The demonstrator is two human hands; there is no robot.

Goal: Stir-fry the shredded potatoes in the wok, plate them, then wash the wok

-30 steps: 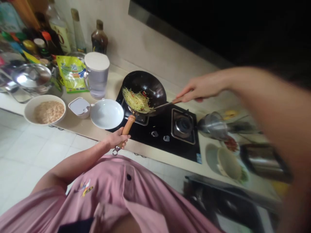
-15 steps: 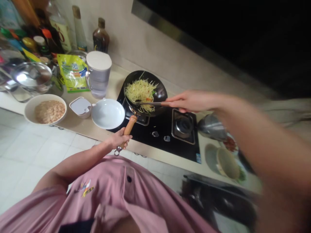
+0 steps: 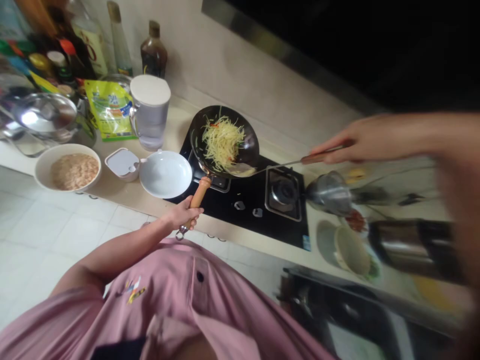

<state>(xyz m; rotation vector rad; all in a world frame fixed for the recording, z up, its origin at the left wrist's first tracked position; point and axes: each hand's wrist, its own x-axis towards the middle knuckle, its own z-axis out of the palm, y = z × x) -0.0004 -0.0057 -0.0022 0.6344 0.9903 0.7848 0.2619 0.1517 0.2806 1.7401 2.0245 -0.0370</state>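
Note:
A dark wok (image 3: 249, 142) sits on the left burner of the black gas hob (image 3: 240, 222). Pale shredded vegetable strips (image 3: 223, 142), with a few orange and green bits, are heaped inside it. My left hand (image 3: 186, 214) is wrapped round the wok's wooden handle, near its ringed end. My right hand (image 3: 348, 142) grips the wooden handle of a metal spatula (image 3: 281, 165). The spatula reaches left to the wok, its blade at the near right rim, by the lowest strips.
Left of the hob stand a white dish (image 3: 167, 175), a lidded tub (image 3: 123, 164), a bowl of brownish food (image 3: 75, 170) and a water pitcher (image 3: 150, 112). Bottles (image 3: 153, 52) line the wall. On the right are a second burner (image 3: 284, 194), a metal vessel (image 3: 330, 192) and bowls (image 3: 350, 252).
My right hand has moved right with the spatula, drawing its blade from the middle of the wok to the near right rim. The strips have shifted into a taller heap. My left hand stays put.

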